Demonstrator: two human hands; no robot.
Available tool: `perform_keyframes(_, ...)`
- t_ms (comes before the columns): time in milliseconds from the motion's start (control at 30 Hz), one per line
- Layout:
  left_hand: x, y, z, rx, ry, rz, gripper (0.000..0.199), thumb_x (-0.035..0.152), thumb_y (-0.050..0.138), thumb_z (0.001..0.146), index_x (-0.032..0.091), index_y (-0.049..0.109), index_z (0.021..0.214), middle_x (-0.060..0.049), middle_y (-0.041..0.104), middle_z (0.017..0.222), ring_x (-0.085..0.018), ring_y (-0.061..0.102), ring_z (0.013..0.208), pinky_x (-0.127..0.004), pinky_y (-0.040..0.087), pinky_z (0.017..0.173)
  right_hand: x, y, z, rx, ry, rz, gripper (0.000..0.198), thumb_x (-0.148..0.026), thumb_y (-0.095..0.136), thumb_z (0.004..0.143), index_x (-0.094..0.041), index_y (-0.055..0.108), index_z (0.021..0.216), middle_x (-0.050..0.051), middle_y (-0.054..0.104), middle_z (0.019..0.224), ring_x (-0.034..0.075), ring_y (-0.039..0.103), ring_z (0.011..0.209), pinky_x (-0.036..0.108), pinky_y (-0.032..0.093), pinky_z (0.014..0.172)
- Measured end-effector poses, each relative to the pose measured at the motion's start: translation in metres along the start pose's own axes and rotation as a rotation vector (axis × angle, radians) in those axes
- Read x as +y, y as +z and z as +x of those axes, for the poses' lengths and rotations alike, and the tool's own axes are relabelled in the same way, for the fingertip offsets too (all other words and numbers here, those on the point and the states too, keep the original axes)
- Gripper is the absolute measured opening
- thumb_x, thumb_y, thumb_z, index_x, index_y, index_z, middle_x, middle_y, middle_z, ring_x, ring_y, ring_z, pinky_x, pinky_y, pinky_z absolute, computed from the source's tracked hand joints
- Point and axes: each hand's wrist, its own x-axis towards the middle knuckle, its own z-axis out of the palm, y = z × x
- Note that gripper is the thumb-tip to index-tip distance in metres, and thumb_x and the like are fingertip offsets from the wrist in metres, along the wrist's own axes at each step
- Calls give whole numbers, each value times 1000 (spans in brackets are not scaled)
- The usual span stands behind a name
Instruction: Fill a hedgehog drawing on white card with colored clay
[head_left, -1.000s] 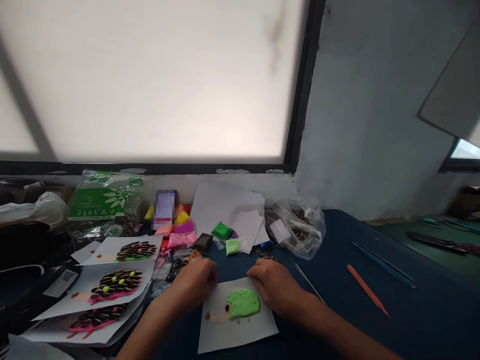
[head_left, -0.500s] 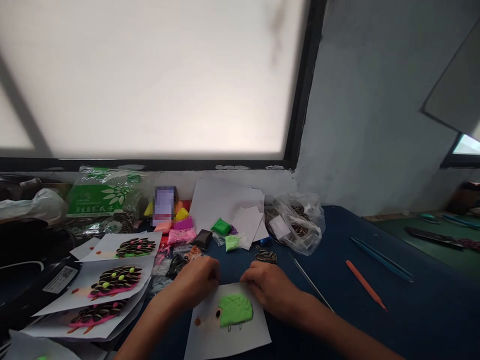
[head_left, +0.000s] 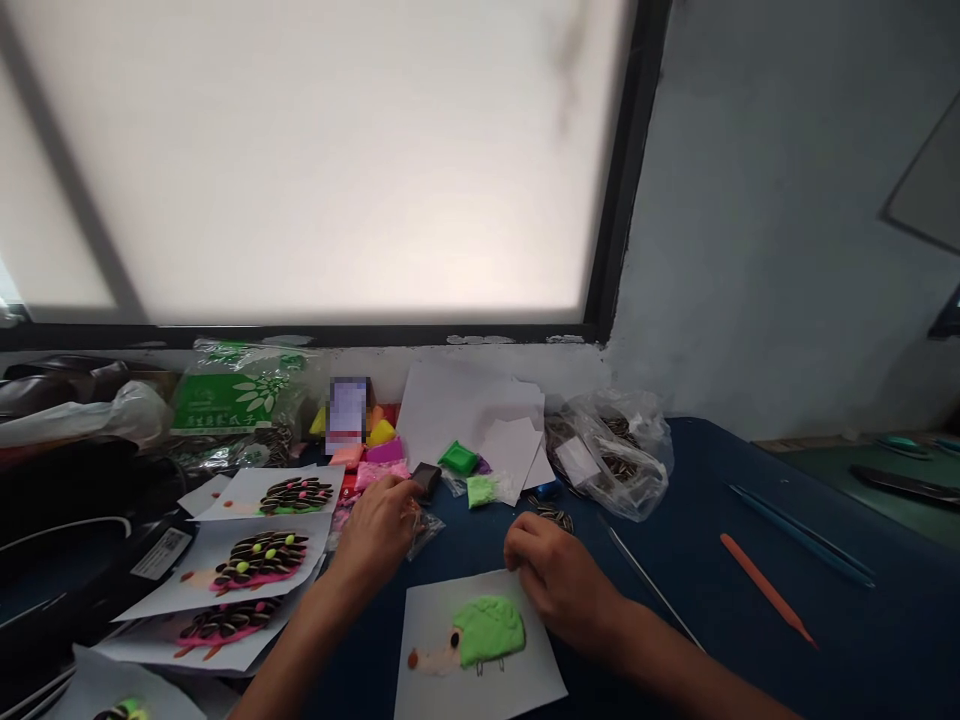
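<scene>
My left hand (head_left: 381, 527) is over the clay packets, fingers curled down on a small clear bag of orange-brown clay (head_left: 426, 532); its fingertips are partly hidden. My right hand (head_left: 559, 570) is closed with its fingers bent together at the upper right edge of a white sheet (head_left: 427, 695). What it pinches, if anything, is hidden. On that sheet is a hedgehog picture: a bright green clay body (head_left: 491, 630), a black eye, a pale snout with a brown nose, and drawn legs. A black packet (head_left: 427, 480) lies just beyond my left fingers.
Finished-looking hedgehog pictures (head_left: 255, 560) overlap at left. Behind are a green seed bag (head_left: 225, 400), green clay packets (head_left: 459, 458), white paper (head_left: 450, 400) and a plastic bag of seeds (head_left: 619, 455). A metal rod (head_left: 652, 580), orange tool (head_left: 765, 588) and blue tweezers (head_left: 802, 535) lie right.
My left hand has left the sheet's top edge and moved up and left to the clay packets. My right hand stays by the sheet. The view has shifted slightly left.
</scene>
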Motion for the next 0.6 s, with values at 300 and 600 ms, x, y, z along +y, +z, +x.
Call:
perform_keyframes(300,-3,3,-5,-131,-62,153,39,21,60,81,17,63,120,-15,68,115,-32,63,106,-39,44,87,-5,2,-1,68,-71,40,17,-9,49,90,-16,63,82,5,61,84,16,56,76,26,38,65)
perform_keyframes(600,-11,5,2,91,-132,-185,15,22,56,77,20,69,84,-7,73,92,-24,67,86,-32,47,79,-6,7,1,79,-82,97,18,-11,50,89,-16,67,83,5,64,84,16,58,73,25,38,63)
